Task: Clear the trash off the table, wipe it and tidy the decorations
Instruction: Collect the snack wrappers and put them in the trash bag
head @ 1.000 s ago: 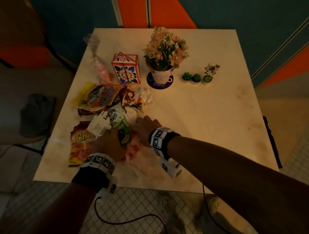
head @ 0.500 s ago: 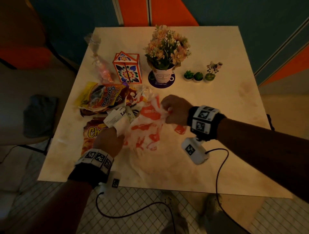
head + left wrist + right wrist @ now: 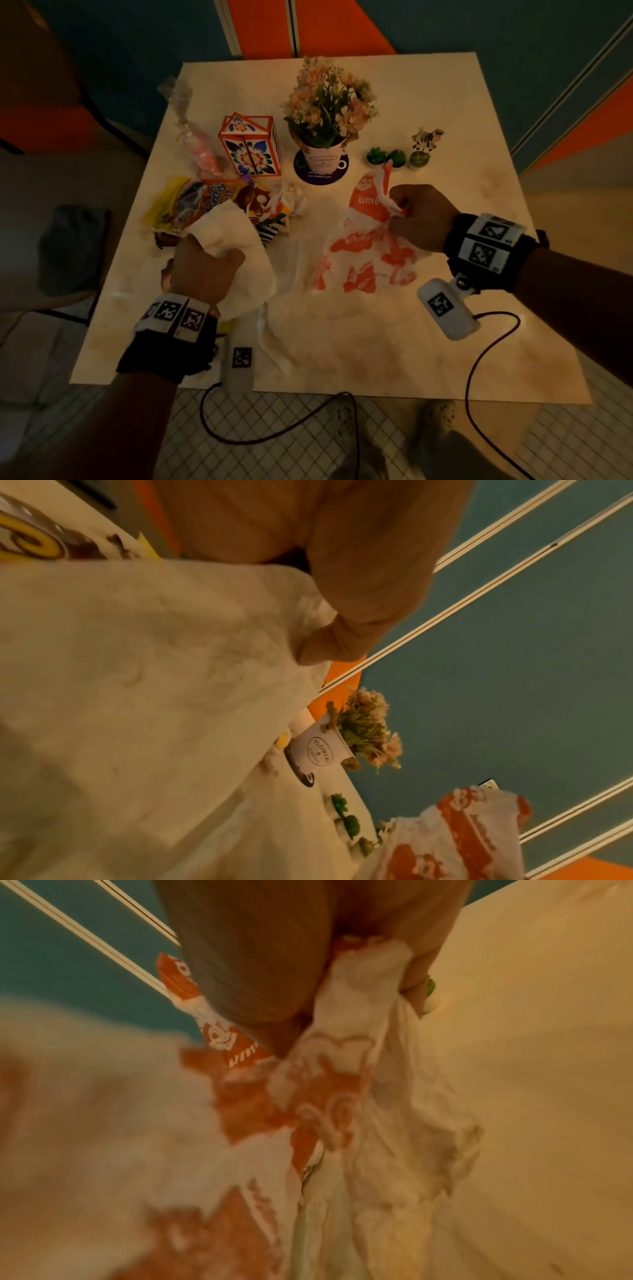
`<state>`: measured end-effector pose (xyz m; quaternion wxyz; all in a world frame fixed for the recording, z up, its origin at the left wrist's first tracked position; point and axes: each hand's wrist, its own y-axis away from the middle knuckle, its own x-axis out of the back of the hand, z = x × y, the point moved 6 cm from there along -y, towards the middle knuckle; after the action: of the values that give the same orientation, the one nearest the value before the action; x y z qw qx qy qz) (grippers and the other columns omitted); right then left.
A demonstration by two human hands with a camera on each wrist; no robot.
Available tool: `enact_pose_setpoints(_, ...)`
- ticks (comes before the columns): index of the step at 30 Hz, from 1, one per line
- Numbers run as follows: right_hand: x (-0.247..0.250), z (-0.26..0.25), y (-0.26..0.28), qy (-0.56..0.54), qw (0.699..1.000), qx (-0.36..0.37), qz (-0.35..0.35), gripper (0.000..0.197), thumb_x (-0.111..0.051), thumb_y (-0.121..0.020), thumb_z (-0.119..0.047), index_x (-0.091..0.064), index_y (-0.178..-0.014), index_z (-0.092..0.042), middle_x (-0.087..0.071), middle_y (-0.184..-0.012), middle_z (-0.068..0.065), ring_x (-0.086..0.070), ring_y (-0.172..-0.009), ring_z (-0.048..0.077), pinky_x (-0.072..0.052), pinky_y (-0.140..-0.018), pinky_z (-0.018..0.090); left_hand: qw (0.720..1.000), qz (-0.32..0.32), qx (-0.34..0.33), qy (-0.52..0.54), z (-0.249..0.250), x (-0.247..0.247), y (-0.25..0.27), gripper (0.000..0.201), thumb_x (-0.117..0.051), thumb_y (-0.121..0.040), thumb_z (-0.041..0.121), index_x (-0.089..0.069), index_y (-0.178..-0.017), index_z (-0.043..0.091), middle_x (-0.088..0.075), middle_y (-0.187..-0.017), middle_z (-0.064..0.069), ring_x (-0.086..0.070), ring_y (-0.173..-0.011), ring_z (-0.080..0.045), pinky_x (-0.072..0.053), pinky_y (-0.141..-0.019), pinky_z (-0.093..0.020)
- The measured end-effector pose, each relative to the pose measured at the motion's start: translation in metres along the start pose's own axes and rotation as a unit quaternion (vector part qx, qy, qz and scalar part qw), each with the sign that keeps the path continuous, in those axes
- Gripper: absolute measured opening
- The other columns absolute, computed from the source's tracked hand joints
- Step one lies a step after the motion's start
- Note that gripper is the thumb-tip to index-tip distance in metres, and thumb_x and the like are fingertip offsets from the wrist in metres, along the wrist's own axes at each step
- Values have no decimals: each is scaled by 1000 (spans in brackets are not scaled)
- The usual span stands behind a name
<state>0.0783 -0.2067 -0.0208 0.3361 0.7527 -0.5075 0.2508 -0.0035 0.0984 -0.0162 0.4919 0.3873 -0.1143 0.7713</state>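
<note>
A white plastic bag with orange print [image 3: 370,260] is stretched between both hands above the table [image 3: 445,342]. My left hand [image 3: 202,270] grips the bag's plain white side [image 3: 137,696] at the front left, thumb [image 3: 342,615] pressed on it. My right hand [image 3: 421,219] pinches the printed side [image 3: 325,1096] near the middle right, and the bag hangs from it. A heap of snack wrappers [image 3: 191,205] lies at the left, partly hidden behind the white side of the bag.
At the back stand a flower pot [image 3: 323,161] on a dark coaster, a painted box [image 3: 250,150], small potted cacti [image 3: 397,158] and a zebra figurine [image 3: 426,137]. A clear candy bag [image 3: 198,150] lies at the back left. A chair stands left of the table.
My right hand has drawn the printed side of the bag to the right, away from the wrappers. My left hand keeps the white side, so the bag is now spread wide.
</note>
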Motion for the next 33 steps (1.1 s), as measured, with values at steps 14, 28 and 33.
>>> enact_pose_setpoints(14, 85, 44, 26, -217, 958, -79, 172, 39, -44, -74, 20, -58, -87, -14, -60, -85, 6, -55, -93, 22, -43, -75, 34, 969, 12, -119, 217, 114, 0, 19, 66, -79, -69, 12, -51, -129, 11, -61, -123, 3, -58, -111, -10, -50, -94, -23)
enact_pose_setpoints(28, 186, 309, 172, -120, 889, -334, 289, 28, -51, -83, 6, -65, -107, 5, -58, -89, 11, -51, -83, 21, -35, -70, 30, 907, -240, -215, 270, 299, -228, 131, 38, -72, -70, -8, -64, -100, 15, -64, -88, 10, -60, -65, 14, -45, -59, -3)
enact_pose_setpoints(33, 166, 421, 188, -177, 865, -418, 213, 15, -54, -88, -21, -66, -92, -14, -65, -91, 12, -57, -70, 21, -42, -58, 26, 908, -333, -201, 156, 348, -381, 179, 49, -72, -74, -2, -59, -121, 9, -65, -110, 0, -62, -99, -13, -45, -73, -18)
